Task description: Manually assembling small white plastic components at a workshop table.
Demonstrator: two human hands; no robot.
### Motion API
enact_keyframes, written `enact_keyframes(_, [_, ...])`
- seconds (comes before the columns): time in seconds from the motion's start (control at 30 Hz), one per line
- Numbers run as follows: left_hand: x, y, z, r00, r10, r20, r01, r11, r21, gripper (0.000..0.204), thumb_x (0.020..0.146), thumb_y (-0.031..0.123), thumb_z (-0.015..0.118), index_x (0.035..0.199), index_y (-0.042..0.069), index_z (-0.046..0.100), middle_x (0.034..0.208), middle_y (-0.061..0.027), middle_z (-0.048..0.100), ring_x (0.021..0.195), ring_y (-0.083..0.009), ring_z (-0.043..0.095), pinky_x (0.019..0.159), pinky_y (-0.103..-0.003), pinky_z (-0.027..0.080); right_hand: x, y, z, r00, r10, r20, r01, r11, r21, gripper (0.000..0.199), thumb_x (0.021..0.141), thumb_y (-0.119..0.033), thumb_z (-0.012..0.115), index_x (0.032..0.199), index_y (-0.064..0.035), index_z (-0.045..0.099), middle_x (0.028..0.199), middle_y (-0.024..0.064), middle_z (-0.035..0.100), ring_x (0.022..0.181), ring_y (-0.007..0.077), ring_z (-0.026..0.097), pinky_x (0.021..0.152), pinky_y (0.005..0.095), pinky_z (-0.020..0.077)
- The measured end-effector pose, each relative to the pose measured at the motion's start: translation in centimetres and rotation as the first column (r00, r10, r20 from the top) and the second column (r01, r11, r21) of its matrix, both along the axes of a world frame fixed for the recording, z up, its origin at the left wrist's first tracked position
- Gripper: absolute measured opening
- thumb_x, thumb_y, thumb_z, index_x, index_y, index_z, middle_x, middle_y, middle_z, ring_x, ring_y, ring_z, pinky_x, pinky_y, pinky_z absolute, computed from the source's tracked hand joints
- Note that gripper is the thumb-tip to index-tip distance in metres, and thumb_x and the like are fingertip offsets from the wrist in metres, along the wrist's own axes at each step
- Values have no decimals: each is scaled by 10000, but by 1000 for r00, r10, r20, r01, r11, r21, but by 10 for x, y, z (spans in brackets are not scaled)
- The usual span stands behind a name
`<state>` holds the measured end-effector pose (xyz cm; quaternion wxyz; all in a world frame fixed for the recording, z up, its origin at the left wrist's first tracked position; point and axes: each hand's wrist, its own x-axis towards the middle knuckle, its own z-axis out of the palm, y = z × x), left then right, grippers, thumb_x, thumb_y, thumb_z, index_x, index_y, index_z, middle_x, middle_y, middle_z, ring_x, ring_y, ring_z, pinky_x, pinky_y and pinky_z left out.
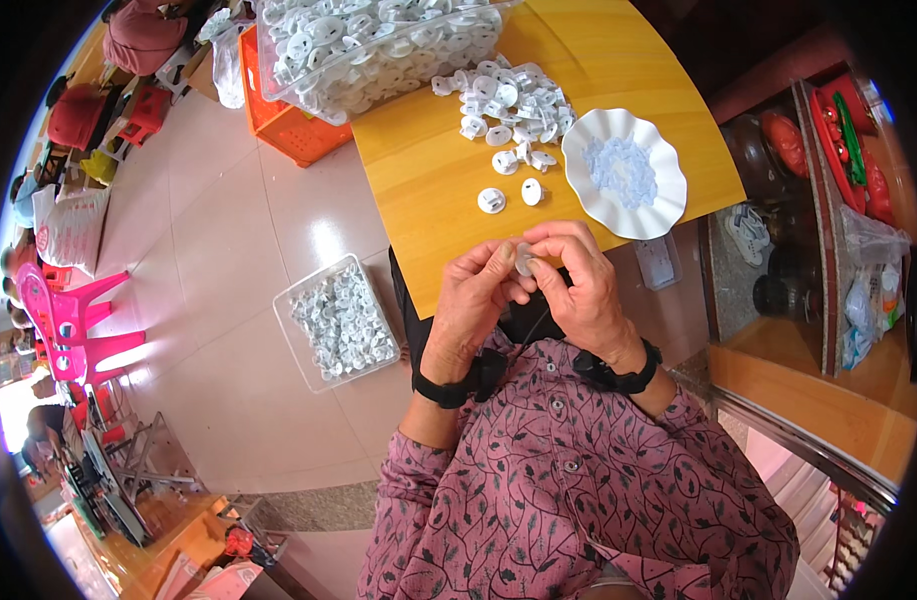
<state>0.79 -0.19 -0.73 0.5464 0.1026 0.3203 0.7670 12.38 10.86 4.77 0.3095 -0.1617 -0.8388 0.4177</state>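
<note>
The left hand (pixel 478 285) and the right hand (pixel 583 290) meet over the near edge of the yellow table (pixel 408 200). Both hands pinch one small, round, pale piece (pixel 523 259), so it sits right between them. The left thumb is on its left side, and the right thumb and a finger are on its right side. The other fingers curl in, and I cannot tell just what they touch below the piece.

Just past the hands, on the table, are two white pieces (pixel 532 192), side by side and apart. Farther ahead of the hands is a heap of white pieces (pixel 508 100) like them. Ahead of the right hand and a bit to its right is a white plate (pixel 668 190) with a wavy rim. Little pale blue bits (pixel 621 172) lie in it.

Far ahead of the left hand and to its left is a big clear bin (pixel 428 75), full of white pieces. An orange crate (pixel 303 140) is just below that bin. To the left of the left hand, down on the floor (pixel 218 330), is a clear box (pixel 316 278) with more white pieces in it. Each wrist, just behind its hand, has a black band (pixel 443 390) around it.
</note>
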Motion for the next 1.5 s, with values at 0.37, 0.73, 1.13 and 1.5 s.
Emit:
enact_keyframes(0.37, [-2, 1, 3, 999, -5, 37, 7, 999, -45, 286, 1026, 229, 590, 1122, -28, 668, 920, -66, 697, 746, -122, 673, 648, -240, 583, -2, 3, -2, 1000, 6, 27, -8, 999, 51, 76, 880, 11, 617, 924, -6, 558, 1037, 147, 615, 944, 324, 603, 801, 408, 505])
enact_keyframes(0.73, [-25, 19, 24, 992, -48, -119, 24, 979, -200, 282, 1013, 235, 615, 1098, -30, 661, 898, -77, 690, 730, -133, 669, 631, -241, 564, 3, 6, 2, 994, -103, -46, 106, 991, 83, 195, 851, 20, 673, 1012, 19, 564, 1064, 167, 600, 946, 309, 626, 807, 375, 517])
enact_keyframes(1.13, [-149, 113, 150, 671, 479, -565, -480, 862, 161, 354, 967, 229, 687, 1063, -106, 624, 903, -68, 652, 927, -201, 684, 846, -295, 537, 28, 13, -21, 978, -209, 0, 207, 968, 139, 143, 843, 61, 650, 960, 8, 586, 1015, 151, 609, 899, 338, 628, 769, 393, 514])
enact_keyframes(1.5, [-64, 45, 31, 95, -261, -961, -407, 870, -277, 299, 863, 156, 716, 1076, -52, 696, 885, -205, 673, 735, -295, 682, 671, -378, 536, 43, 50, -25, 888, -436, 144, 306, 796, 523, 333, 811, -115, 744, 1095, -1, 613, 1159, 119, 569, 1068, 311, 543, 937, 442, 372])
